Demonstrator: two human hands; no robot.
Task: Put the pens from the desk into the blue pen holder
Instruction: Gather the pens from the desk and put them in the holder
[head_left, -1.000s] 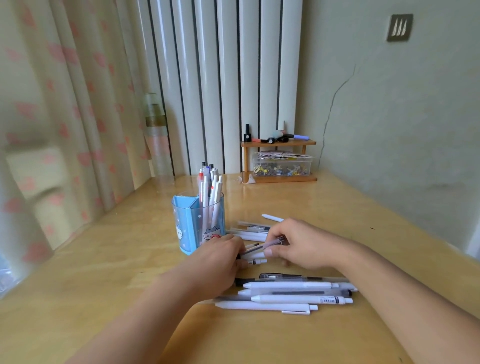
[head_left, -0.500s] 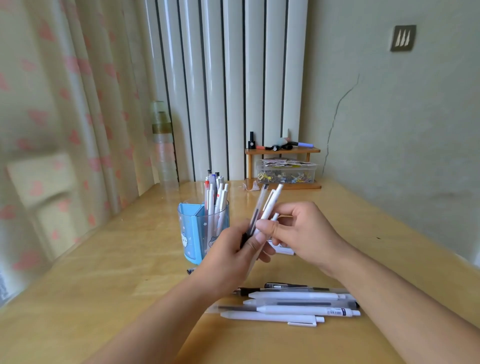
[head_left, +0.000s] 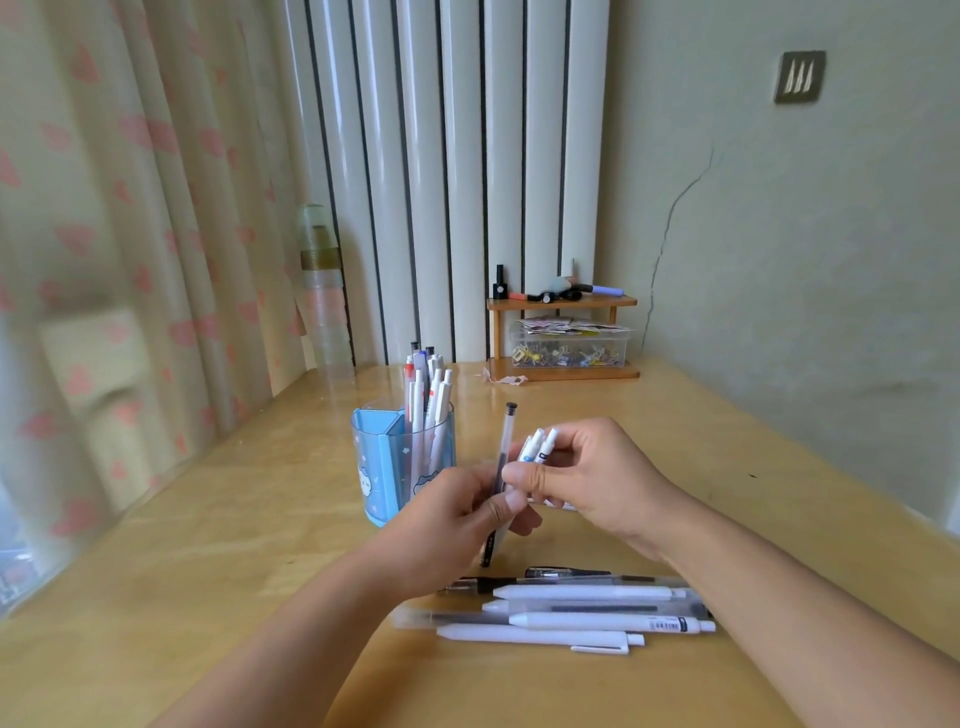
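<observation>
Pens in hand: left hand (head_left: 457, 519) holds a slim clear pen (head_left: 503, 467) almost upright, thumb and fingers curled round its lower half, black cap end up, tip pointing down at the counter (head_left: 208, 597).
Right hand: right hand (head_left: 587, 478) pinches two white pens (head_left: 537, 447) between thumb and fingers, their ends sticking up to the left, just beside the clear pen.
Grip state: both grips are closed on pens; the two hands meet just near and right of the holder, raised off the counter.
Blue pen holder: blue pen holder (head_left: 402, 462) stands upright on the counter just left of the hands, see-through blue with a cloud face on its wall and a solid blue divider inside; the left hand hides part of its lower right side.
Pens in holder: cluster of white and grey pens (head_left: 428, 389) stands in the right compartment, leaning slightly, ends well above the rim.
Pens on counter: loose pile of pens (head_left: 571, 608) lies flat near the person, between the two forearms, mostly white and frosted barrels running left to right, with a black one at the far edge.
Far end: small wooden shelf (head_left: 563, 301) against the wall carries small items on top and a clear plastic box (head_left: 569, 348) under it.
Left side: patterned curtain (head_left: 104, 260) hangs along the counter's left edge.
</observation>
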